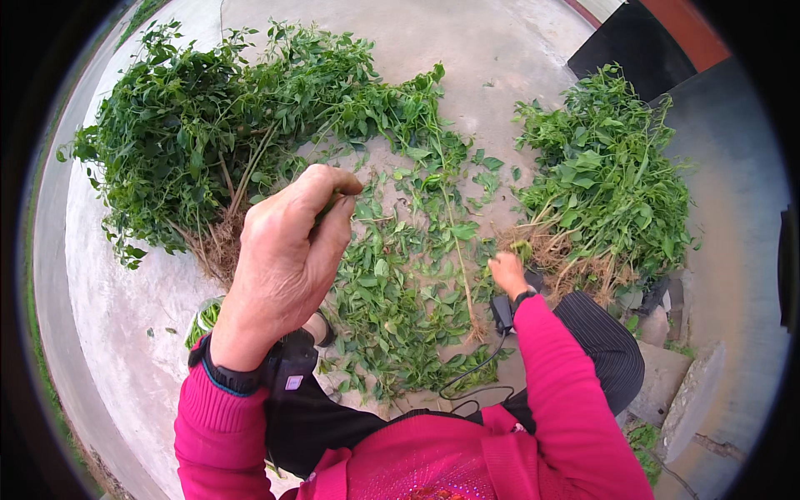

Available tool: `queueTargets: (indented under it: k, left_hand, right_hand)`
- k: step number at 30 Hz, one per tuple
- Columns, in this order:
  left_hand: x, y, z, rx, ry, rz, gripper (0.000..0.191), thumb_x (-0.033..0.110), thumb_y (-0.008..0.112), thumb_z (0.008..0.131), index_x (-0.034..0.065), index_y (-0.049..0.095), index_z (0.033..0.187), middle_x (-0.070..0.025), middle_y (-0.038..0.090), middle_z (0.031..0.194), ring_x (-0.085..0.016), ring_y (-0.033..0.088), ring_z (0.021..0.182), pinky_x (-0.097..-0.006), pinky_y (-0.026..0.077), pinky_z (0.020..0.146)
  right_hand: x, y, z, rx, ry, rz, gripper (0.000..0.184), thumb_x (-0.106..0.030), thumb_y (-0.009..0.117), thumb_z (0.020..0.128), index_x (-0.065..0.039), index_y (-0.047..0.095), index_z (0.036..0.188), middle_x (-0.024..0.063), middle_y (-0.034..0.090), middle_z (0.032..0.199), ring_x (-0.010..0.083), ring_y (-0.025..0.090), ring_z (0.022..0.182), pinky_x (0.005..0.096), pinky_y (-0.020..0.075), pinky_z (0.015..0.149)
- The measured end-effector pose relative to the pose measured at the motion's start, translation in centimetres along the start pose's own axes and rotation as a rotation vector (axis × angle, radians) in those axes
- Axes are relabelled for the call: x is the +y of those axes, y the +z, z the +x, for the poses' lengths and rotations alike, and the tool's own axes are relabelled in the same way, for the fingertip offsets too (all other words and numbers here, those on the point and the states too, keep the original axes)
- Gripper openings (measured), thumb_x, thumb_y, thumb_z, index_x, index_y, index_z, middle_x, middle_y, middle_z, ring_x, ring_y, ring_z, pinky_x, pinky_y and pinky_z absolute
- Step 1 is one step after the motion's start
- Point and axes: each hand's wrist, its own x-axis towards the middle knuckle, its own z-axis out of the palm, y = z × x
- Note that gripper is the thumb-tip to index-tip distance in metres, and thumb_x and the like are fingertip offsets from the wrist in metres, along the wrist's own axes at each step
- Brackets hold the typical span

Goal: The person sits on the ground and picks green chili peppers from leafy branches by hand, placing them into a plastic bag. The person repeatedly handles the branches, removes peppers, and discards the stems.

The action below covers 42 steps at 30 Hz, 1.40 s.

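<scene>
My left hand [287, 256] is raised close to the camera, its fingers curled towards the thumb. A little green shows between them, and I cannot tell whether it is held. Lower and farther off, my right hand [507, 272] is closed, with a yellow-green leafy bit [522, 250] at its fingers. Beside that hand are the bare roots of a pile of uprooted leafy plants [600, 169]. One single plant stalk with roots [461, 269] lies between my hands on loose green leaves [387, 300]. Behind my left hand a larger plant heap [169, 137] spreads out.
A bag of green pods [203, 322] stands by my left forearm. Black devices are strapped at both wrists, and a black cable [469, 372] runs across my lap. Concrete ground [125, 300] lies to the left. A stone block [690, 400] and a grey wall [737, 206] are at right.
</scene>
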Motion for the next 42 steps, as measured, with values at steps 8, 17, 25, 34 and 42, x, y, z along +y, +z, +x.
queueTargets:
  k: [8, 17, 25, 34, 42]
  left_hand:
    - [0.3, -0.6, -0.4, -0.001, -0.032, -0.019, 0.008, 0.001, 0.057, 0.085, 0.0002, 0.057, 0.094, -0.0145, 0.056, 0.071, -0.028, 0.056, 0.061, -0.0321, 0.046, 0.059]
    - [-0.3, -1.9, -1.0, 0.067, -0.087, -0.048, 0.012, -0.003, 0.054, 0.085, -0.0009, 0.059, 0.096, -0.0085, 0.055, 0.072, -0.015, 0.051, 0.059, -0.0258, 0.042, 0.057]
    - [-1.2, -2.6, -0.7, 0.069, -0.115, 0.0, 0.013, -0.003, 0.054, 0.084, -0.0005, 0.06, 0.095, -0.0105, 0.057, 0.077, -0.02, 0.057, 0.062, -0.0277, 0.045, 0.059]
    - [-2.5, -4.4, -0.7, 0.076, -0.302, 0.001, 0.018, -0.001, 0.046, 0.09, -0.0038, 0.058, 0.103, -0.0017, 0.054, 0.077, -0.007, 0.047, 0.067, -0.0202, 0.041, 0.062]
    - [-3.3, -5.2, -0.6, 0.125, -0.341, -0.079, 0.015, 0.003, 0.049, 0.091, -0.002, 0.059, 0.1, 0.0011, 0.054, 0.077, -0.004, 0.048, 0.068, -0.0187, 0.04, 0.061]
  right_hand:
    - [-6.7, -24.6, 5.8, 0.32, -0.431, -0.095, 0.014, -0.006, 0.055, 0.079, -0.004, 0.063, 0.089, 0.0127, 0.065, 0.088, 0.0251, 0.062, 0.081, 0.0363, 0.0501, 0.075]
    - [7.5, -36.1, 9.2, 0.436, -0.028, -0.504, 0.038, -0.016, 0.061, 0.075, -0.005, 0.063, 0.112, 0.0162, 0.063, 0.113, 0.0325, 0.058, 0.108, 0.0372, 0.0443, 0.094]
    - [0.7, -7.6, 16.1, -0.139, -0.107, 0.118, 0.037, -0.01, 0.064, 0.074, 0.001, 0.063, 0.109, 0.0117, 0.067, 0.085, 0.0171, 0.064, 0.068, 0.0306, 0.051, 0.059]
    - [-7.4, 10.4, 14.8, -0.097, 0.245, 0.38, 0.048, -0.017, 0.069, 0.077, 0.005, 0.05, 0.115, 0.0127, 0.06, 0.092, 0.0225, 0.057, 0.077, 0.0345, 0.0467, 0.068]
    - [-11.2, 0.7, 10.1, -0.071, 0.294, 1.308, 0.012, -0.021, 0.053, 0.094, -0.01, 0.052, 0.089, -0.0047, 0.042, 0.066, 0.0027, 0.032, 0.044, 0.0209, 0.0251, 0.036]
